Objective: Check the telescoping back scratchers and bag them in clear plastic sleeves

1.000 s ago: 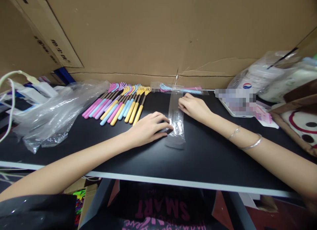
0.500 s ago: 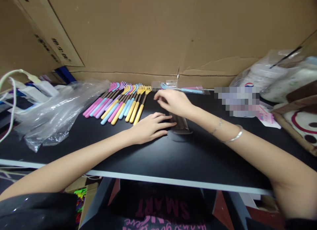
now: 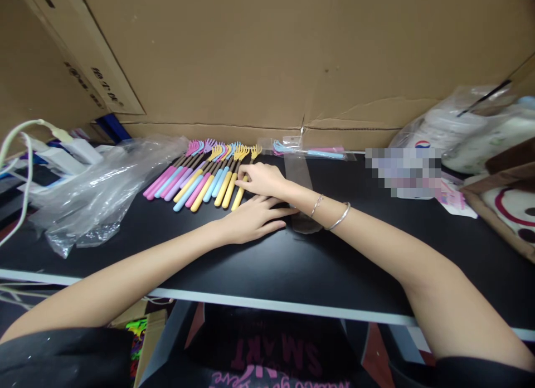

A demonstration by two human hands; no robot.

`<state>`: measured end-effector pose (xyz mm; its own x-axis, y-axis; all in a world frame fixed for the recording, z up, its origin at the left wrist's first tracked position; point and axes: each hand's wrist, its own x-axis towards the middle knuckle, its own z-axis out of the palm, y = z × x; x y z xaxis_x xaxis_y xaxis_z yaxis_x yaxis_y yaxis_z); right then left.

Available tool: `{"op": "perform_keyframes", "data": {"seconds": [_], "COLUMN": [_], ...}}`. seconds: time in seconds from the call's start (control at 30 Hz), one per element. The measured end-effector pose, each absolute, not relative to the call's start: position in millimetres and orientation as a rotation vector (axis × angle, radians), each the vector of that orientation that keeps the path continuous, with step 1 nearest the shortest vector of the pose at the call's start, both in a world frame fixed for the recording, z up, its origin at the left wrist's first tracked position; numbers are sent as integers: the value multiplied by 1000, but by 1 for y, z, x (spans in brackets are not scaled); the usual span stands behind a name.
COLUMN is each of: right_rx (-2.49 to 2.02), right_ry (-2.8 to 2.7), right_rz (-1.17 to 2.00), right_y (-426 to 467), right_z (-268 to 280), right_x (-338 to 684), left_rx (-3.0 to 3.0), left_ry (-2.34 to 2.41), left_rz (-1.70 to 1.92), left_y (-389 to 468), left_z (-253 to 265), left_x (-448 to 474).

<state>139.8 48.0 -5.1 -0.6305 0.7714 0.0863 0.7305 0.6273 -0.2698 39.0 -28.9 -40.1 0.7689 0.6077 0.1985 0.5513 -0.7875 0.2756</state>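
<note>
My left hand lies flat on the black table, fingers stretched to the right. Its fingertips reach the edge of a narrow clear plastic sleeve. Just beyond it, my right hand crosses over the sleeve with curled fingers. They close around the rightmost yellow back scratcher, whose middle is partly hidden by the hand. More back scratchers, with pink, blue, purple and yellow handles and small hand-shaped heads, lie side by side to the left.
Packaged back scratchers lie against the cardboard wall. A large clear plastic bag and a white cable are at left. On the right stand a bagged cup and a brown-edged box.
My right hand has moved left, from above the clear sleeve to the rightmost yellow back scratcher. My left hand stays nearly in place.
</note>
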Motion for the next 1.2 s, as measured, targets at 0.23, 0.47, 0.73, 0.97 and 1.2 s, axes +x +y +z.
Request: {"op": "perform_keyframes", "data": {"seconds": [0.23,0.47,0.73,0.97,1.2], "right_rx": [-1363,-1396,-1155,-796,-747], "right_ry": [-2549,-2338,-2160,-1949,-1939], "right_rz": [341,411,642,959,994], "right_y": [56,53,53,33,12], "right_z": [-16,-19,-21,4,16], "right_x": [131,137,143,166,252], "left_rx": [2780,2760,2752,2713,2800], "left_ry": [882,883,873,871,969], "left_rz": [420,425,419,445,437], "left_y": [-28,-28,-28,-29,-31], "left_z": [-42,-43,-42,-40,-37], "left_x": [39,39,39,39,39]}}
